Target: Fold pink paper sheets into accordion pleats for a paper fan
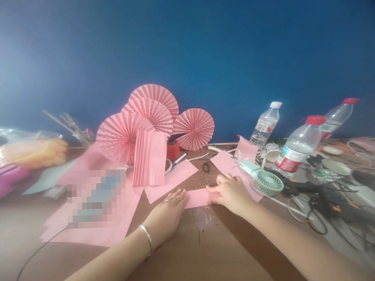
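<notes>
On the brown table a narrow folded strip of pink paper (197, 198) lies between my two hands. My left hand (167, 213) rests flat on the strip's left end with its fingers stretched out. At the other end, the thumb and bent fingers of my right hand (233, 193) pinch the paper. A pleated pink paper piece (150, 158) stands behind my left hand, partly folded. Further back lean several round pink paper fans (195, 128) with punched holes, one of them with a gap at its left.
Pink sheets (117, 235) lie at left under a blurred-out device with a cable. A mint handheld fan (268, 182) is right of my right hand. Plastic bottles (294, 151), cables and clutter fill the right side. A bagged yellow item (34, 150) sits far left; the blue wall (184, 54) closes the back.
</notes>
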### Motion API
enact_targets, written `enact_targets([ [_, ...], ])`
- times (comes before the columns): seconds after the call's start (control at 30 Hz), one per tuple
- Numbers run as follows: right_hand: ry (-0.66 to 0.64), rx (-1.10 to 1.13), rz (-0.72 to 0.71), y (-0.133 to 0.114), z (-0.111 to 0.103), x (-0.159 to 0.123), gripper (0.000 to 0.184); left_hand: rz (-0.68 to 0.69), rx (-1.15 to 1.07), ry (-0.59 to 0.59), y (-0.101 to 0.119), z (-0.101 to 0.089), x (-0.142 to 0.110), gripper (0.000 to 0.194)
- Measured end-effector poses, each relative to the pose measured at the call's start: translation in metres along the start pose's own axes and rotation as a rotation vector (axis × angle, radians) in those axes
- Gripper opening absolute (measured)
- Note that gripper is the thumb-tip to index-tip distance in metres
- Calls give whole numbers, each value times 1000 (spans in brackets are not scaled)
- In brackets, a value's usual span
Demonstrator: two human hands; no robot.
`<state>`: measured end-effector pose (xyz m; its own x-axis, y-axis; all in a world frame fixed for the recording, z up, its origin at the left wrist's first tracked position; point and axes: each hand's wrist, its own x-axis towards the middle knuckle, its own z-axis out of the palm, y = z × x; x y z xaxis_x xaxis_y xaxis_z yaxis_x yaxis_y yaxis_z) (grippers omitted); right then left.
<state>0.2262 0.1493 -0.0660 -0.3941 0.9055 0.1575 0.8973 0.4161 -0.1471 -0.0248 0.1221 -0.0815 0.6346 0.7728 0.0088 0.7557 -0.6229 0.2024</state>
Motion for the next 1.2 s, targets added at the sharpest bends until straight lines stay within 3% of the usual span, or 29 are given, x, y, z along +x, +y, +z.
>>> enact_targets([
  [0.17, 21, -28, 90, 24, -2, -14, 37, -70, 66, 117, -8, 1, -16, 45],
  [0.4, 40, -26, 222, 38, -3, -29, 37, -204, 60, 106, 5, -8, -26, 44],
  [0.6, 62, 67, 187, 25, -14, -16, 19, -236, -33, 109, 26, -26, 19, 34],
  [0.77, 154, 133, 200, 10, 1, -8, 31, -139, -199, 136, 36, -26, 61, 47],
  [0.9, 270, 178, 205, 5, 15, -6, 38, -178, -383, 210, 30, -18, 62, 26],
  [0.97, 374, 259, 182, 2, 17, -4, 33, -224, -495, 270, 24, -16, 58, 11],
  [1.1, 571, 576, 165, -11, 15, -2, 24, -310, -757, 515, 18, -15, 58, 19],
  [1.2, 421, 910, 186, -30, 13, -6, 29, -347, -980, 708, 24, -17, 60, 25],
])
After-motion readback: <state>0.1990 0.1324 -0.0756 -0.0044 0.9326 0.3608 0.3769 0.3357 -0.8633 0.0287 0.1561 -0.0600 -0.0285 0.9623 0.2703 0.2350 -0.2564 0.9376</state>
